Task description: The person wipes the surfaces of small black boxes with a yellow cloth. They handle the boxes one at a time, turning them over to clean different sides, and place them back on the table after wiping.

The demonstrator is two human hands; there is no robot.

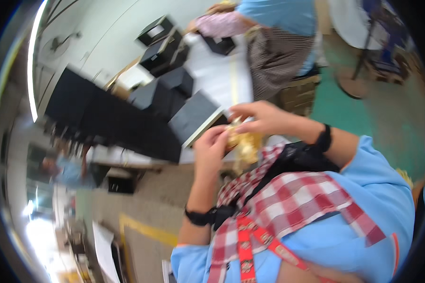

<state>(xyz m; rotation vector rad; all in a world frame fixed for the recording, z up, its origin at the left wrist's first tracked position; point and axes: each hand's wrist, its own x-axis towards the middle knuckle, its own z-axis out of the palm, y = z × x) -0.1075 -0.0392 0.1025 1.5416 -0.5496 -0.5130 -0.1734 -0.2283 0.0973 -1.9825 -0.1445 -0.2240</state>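
Note:
My left hand (210,141) pinches a crumpled yellowish, cloth-like or film-like piece (246,146) between thumb and fingers. My right hand (256,118) holds the upper end of the same piece, its fingers bent around it; motion blur hides its exact material. Just beyond my left hand, a dark grey box (196,118) with a pale edge stands tilted in the view on a white-covered table (216,79). Part of its near side is hidden behind my hands.
A long black box (117,116) and several smaller black boxes (163,90) line the table's left side. Across the table a co-worker in a blue top (279,16) works near another black box (217,44). A stand with a round base (352,83) is at the right. Another person is far left.

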